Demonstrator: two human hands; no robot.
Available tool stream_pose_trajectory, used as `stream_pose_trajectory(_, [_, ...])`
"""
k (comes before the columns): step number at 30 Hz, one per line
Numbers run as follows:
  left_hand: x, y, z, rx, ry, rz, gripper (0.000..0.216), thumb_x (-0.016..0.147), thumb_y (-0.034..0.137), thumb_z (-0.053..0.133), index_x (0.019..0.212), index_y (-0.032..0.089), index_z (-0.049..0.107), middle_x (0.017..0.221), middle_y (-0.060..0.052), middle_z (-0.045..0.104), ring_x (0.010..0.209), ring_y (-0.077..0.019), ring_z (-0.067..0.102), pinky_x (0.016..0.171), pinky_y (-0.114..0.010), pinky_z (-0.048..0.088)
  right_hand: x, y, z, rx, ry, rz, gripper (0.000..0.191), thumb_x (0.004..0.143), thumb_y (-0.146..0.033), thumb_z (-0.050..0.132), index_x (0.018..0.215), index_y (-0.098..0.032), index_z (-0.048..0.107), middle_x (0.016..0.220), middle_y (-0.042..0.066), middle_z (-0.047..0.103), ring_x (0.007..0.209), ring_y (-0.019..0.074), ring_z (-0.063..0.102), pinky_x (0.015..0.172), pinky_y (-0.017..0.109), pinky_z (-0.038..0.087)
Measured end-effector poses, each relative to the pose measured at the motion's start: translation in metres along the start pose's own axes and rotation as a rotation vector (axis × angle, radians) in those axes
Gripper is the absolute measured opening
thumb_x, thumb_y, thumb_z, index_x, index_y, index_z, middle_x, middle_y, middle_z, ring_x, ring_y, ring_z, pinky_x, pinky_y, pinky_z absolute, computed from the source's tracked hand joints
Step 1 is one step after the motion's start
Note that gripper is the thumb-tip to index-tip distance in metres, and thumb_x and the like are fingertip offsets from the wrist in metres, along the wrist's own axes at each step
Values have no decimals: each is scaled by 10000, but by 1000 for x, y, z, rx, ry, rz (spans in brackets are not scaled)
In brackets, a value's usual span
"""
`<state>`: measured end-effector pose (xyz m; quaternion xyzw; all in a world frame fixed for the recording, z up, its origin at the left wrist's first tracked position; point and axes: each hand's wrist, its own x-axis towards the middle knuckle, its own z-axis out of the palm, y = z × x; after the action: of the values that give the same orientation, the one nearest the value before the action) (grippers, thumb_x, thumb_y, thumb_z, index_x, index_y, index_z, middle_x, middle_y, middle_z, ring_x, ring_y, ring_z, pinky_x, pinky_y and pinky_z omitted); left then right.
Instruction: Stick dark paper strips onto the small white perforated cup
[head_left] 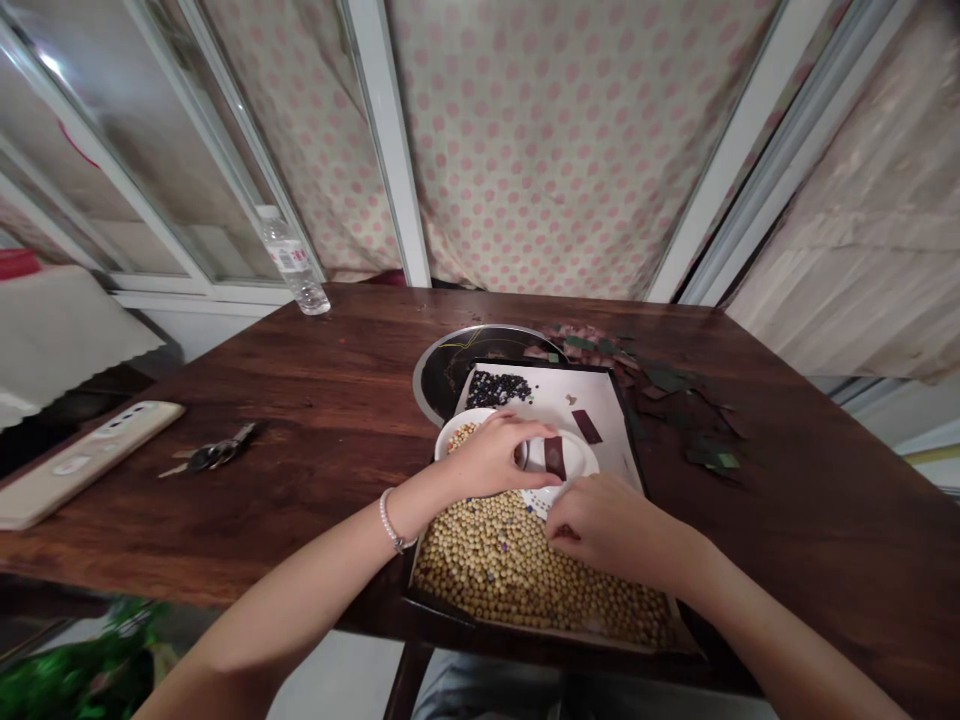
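My left hand (491,455) reaches over a tray (619,400), thumb and index finger at opposite ends of a small dark brown strip (554,458). Beneath the strip is a white dish (583,455). My right hand (600,520) is curled closed at the dish's near right edge; whatever is in its fingers is hidden. Many round tan beads (487,545) fill the near part of the tray. A white bowl (444,440) with small mixed beads is partly covered by my left hand. Another brown strip (587,427) lies on the tray's white bottom, and black beads (499,388) are heaped in its far left corner.
Behind the tray sits a round dark plate (439,375) with a pale rim. Green and reddish scraps (667,385) are strewn to the right. On the table's left are a water bottle (294,262), keys (214,455) and a phone (90,460).
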<state>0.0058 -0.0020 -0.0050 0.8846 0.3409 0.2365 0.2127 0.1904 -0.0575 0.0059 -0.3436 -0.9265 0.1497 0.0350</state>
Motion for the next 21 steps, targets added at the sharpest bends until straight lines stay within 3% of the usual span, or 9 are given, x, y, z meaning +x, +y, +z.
stream_pose_trajectory(6, [0, 0, 1, 11, 8, 8, 460, 707, 425, 720, 1114, 258, 586, 1143, -15, 673, 1047, -229, 610, 1066, -464, 275, 3, -4, 7, -56, 5, 46, 191, 753, -104, 485, 592, -166, 567, 590, 1, 566, 559, 97, 345, 523, 295, 132])
stream_pose_trajectory(11, [0, -1, 0, 7, 7, 13, 460, 709, 399, 720, 1121, 245, 587, 1142, -20, 674, 1045, -224, 613, 1067, -455, 280, 0, 0, -5, 45, 47, 27, 190, 748, -115, 513, 606, -182, 618, 579, -11, 582, 546, 89, 398, 515, 267, 182])
stream_pose_trajectory(17, [1, 0, 1, 15, 30, 11, 472, 714, 442, 704, 1123, 231, 603, 1116, -38, 684, 1034, -241, 618, 1050, -466, 306, -2, 26, -24, 153, 331, 254, 135, 780, -235, 578, 755, -226, 710, 523, -33, 524, 488, 84, 403, 511, 228, 267])
stream_pose_trajectory(21, [1, 0, 2, 28, 30, 9, 480, 708, 457, 710, 1115, 223, 609, 1119, -39, 683, 1038, -247, 617, 1055, -475, 302, 4, 36, -21, 106, 403, 309, 143, 788, -260, 577, 791, -217, 713, 527, -26, 521, 490, 95, 406, 519, 237, 284])
